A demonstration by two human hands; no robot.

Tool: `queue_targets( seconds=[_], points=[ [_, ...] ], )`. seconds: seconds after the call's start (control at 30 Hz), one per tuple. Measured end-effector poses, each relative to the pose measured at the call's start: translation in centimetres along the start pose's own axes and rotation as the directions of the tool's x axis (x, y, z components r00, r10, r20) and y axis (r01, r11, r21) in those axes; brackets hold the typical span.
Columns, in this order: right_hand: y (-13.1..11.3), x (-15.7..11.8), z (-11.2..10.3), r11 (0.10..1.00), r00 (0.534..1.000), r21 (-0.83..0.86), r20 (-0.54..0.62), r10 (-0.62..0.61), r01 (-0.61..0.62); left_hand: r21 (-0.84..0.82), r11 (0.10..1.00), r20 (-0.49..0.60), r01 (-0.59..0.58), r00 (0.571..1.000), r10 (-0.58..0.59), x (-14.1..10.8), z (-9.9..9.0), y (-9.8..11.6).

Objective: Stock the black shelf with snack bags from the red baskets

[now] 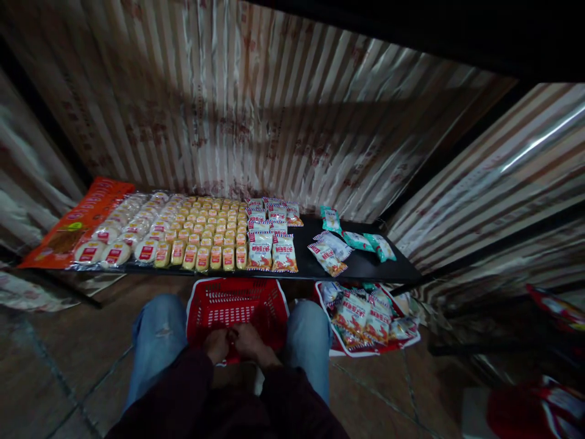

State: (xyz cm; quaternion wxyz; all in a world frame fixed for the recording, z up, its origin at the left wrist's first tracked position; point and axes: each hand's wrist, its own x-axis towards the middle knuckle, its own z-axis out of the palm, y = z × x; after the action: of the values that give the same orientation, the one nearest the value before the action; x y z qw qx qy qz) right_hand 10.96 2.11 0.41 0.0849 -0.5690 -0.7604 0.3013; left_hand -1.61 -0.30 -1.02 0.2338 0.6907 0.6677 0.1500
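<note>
Left hand (217,346) and right hand (249,340) are positioned close together, curled, at the near side of a red basket (237,294); whether they grip anything cannot be determined. The basket sits between the knees (165,329), below a black shelf (365,263). Yellow packets (205,236) line the shelf's left half.

Glossy brown-and-white striped sheeting (283,128) backs and flanks a black shelf (306,247) above a dimly lit, brown tiled floor (372,399).
</note>
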Motion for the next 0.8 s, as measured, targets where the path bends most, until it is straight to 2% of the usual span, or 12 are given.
queue_targets(
  seconds=[0.07, 0.1, 0.13, 0.17, 0.2, 0.27, 0.37, 0.5, 0.63, 0.8],
  points=[
    [-0.3, 0.8, -1.7, 1.000, 0.986, -0.005, -0.164, -0.018, 0.018, 0.036, 0.998, -0.080, -0.043, 0.996, 0.046, 0.7, -1.2, 0.7],
    [-0.5, 1.4, -2.9, 0.999, 0.947, 0.004, -0.318, -0.043, 0.047, 0.046, 0.996, -0.126, -0.075, 0.989, 0.080, 1.3, -2.0, 1.4],
    [-0.8, 2.2, -4.3, 0.995, 0.885, 0.001, -0.457, -0.087, 0.098, 0.058, 0.992, -0.182, -0.112, 0.976, 0.121, 2.0, -2.9, 2.1],
    [-1.0, 3.0, -5.7, 0.991, 0.818, -0.025, -0.563, -0.121, 0.130, 0.115, 0.976, -0.285, -0.183, 0.936, 0.209, 2.9, -3.8, 2.9],
    [-1.2, 3.9, -7.1, 0.987, 0.768, -0.063, -0.621, -0.157, 0.150, 0.174, 0.957, -0.359, -0.232, 0.890, 0.281, 3.8, -4.8, 3.8],
    [-1.5, 5.5, -9.3, 0.980, 0.711, -0.137, -0.675, -0.198, 0.143, 0.262, 0.922, -0.410, -0.285, 0.832, 0.373, 5.7, -6.6, 5.3],
    [-1.6, 7.6, -10.9, 0.980, 0.707, -0.176, -0.681, -0.189, 0.092, 0.326, 0.909, -0.403, -0.260, 0.831, 0.383, 8.5, -8.2, 6.5],
    [-1.2, 9.3, -10.3, 0.985, 0.739, -0.166, -0.658, -0.145, 0.046, 0.383, 0.882, -0.347, -0.275, 0.842, 0.414, 11.2, -8.4, 6.3],
    [-1.0, 10.0, -9.8, 0.983, 0.744, -0.178, -0.650, -0.152, 0.045, 0.403, 0.863, -0.312, -0.305, 0.841, 0.443, 12.4, -7.9, 5.6],
    [-0.9, 10.0, -10.1, 0.977, 0.738, -0.204, -0.650, -0.183, 0.064, 0.373, 0.876, -0.321, -0.307, 0.843, 0.432, 12.8, -7.6, 5.4]
  ],
)
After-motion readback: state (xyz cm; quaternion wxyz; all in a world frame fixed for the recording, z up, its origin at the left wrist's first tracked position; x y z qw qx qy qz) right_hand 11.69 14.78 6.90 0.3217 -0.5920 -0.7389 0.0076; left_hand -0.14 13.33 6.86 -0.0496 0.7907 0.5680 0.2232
